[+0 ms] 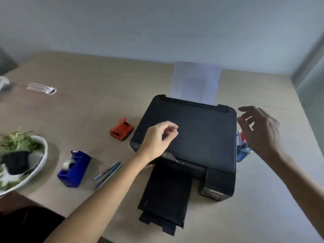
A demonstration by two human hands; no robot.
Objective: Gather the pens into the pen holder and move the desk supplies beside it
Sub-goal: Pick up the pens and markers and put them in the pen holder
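A blue pen holder (241,153) with several pens in it stands right of the black printer, partly hidden behind my right hand (259,132), which hovers open above it. Two blue pens (108,174) lie on the desk left of the printer's tray, and a red pen tip (151,166) shows under my left forearm. A blue tape dispenser (74,169) sits left of the pens. A red hole punch (121,129) rests beside the printer's left edge. My left hand (159,137) hangs over the printer lid, fingers loosely curled, holding nothing.
The black printer (201,130) fills the desk's middle, with paper (196,81) standing at its back and its output tray (166,195) extended toward me. A white bowl with greens (42,160) sits at the left edge. A white stapler-like object (42,88) lies far left.
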